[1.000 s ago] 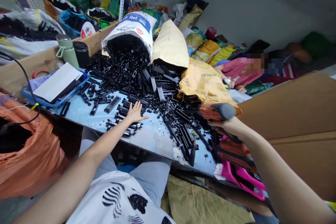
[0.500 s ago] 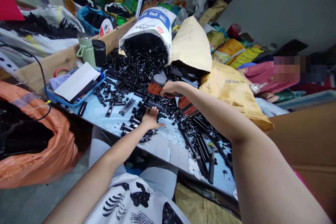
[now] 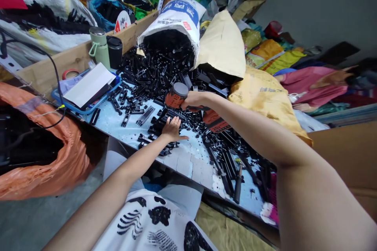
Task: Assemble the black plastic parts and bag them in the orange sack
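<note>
My left hand [image 3: 171, 129] lies flat, fingers stretched out, on a small stack of black plastic parts [image 3: 153, 139] near the table's front edge. Just above it my right hand [image 3: 194, 99] is closed round an orange and grey power screwdriver [image 3: 176, 95], its orange battery base [image 3: 214, 121] hanging below my wrist. Behind both hands a big heap of black plastic parts [image 3: 159, 70] spills out of a white sack [image 3: 179, 17].
A blue tray with a white sheet [image 3: 88, 86], a green flask [image 3: 99, 47] and a black cup [image 3: 114, 51] stand at the left. An orange bag [image 3: 50, 157] sits at the left, yellow sacks [image 3: 262, 94] at the right. A person in pink [image 3: 306, 82] lies beyond.
My right hand has swung the screwdriver from the right side over to just above my left hand. The left hand has stayed flat on the stacked parts.
</note>
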The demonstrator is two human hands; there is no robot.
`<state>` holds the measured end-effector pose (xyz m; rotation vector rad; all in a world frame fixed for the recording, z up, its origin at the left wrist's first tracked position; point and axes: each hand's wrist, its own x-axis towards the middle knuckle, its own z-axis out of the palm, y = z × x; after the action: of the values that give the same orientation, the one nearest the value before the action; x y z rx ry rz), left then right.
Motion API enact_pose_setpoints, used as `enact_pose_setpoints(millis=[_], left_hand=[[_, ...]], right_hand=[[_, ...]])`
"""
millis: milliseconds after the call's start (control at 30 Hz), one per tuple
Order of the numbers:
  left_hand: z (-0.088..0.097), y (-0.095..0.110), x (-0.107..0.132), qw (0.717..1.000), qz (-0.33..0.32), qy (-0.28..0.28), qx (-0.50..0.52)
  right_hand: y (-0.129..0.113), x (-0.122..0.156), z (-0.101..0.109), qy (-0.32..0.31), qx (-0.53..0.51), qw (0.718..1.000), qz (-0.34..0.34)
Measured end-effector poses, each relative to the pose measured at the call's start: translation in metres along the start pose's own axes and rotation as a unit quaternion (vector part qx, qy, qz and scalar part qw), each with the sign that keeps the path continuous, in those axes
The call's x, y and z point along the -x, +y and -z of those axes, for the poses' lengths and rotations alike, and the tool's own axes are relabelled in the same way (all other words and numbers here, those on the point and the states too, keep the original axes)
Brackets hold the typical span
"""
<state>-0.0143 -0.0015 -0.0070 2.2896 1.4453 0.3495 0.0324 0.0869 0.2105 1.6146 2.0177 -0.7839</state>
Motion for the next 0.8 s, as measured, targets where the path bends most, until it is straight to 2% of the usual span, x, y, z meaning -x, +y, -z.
enact_pose_setpoints(millis=[167, 300, 367, 467, 600, 733, 800], left_hand=[[-0.002, -0.001, -0.003, 1.000, 0.003, -0.013, -0.003], [0.007, 0.002, 0.001, 1.000, 0.010, -0.029, 0.004], [0.011, 0.004, 0.014, 0.999, 0.015, -0.034, 0.014], [0.010, 0.005, 0.046, 0.999, 0.023, -0.020, 0.027], [0.002, 0.002, 0.081, 0.999, 0.024, -0.007, 0.033], [0.003, 0.000, 0.086, 0.999, 0.006, -0.032, 0.032], [0.005, 0.000, 0.085, 0.999, 0.001, -0.028, 0.023]], right_hand=[[-0.012, -0.005, -0.003, -0.030, 0.031, 0.999, 0.019], [-0.018, 0.003, -0.008, -0.014, 0.062, 0.998, 0.023], [-0.021, 0.013, -0.012, -0.003, 0.077, 0.997, 0.028], [-0.026, 0.027, -0.020, -0.007, 0.072, 0.997, 0.040], [-0.036, 0.028, -0.030, -0.023, 0.073, 0.996, 0.044], [-0.045, 0.021, -0.035, -0.032, 0.106, 0.993, 0.047], [-0.047, 0.024, -0.038, -0.020, 0.117, 0.992, 0.052]])
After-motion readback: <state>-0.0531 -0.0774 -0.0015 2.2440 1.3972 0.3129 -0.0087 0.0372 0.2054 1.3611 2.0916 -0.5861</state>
